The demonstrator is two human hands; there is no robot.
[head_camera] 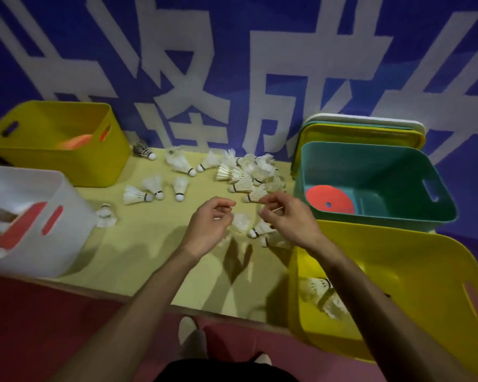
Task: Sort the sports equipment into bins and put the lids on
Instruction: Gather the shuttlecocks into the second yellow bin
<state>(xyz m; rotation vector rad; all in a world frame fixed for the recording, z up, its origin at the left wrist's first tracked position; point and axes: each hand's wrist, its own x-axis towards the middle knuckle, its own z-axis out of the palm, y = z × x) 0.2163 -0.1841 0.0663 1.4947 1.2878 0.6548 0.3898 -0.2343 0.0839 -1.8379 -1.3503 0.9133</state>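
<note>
Many white shuttlecocks (246,175) lie scattered and heaped on the yellow-green table (149,257). My left hand (210,224) and my right hand (286,216) hover close together over a few shuttlecocks (260,230) near the table's middle. Both have curled fingers. My right hand pinches a thin pale sliver (277,209). Whether my left hand holds anything is unclear. The yellow bin (414,260) at front right holds a few shuttlecocks (322,293). A teal bin (375,158) behind it contains a red-orange disc (329,202).
A second yellow bin (53,161) at back left holds something orange. The white bin (39,244) on the left holds red paddles. Stacked lids (362,130) lean on the blue banner wall behind the teal bin. One dark shuttlecock (144,150) lies near the back.
</note>
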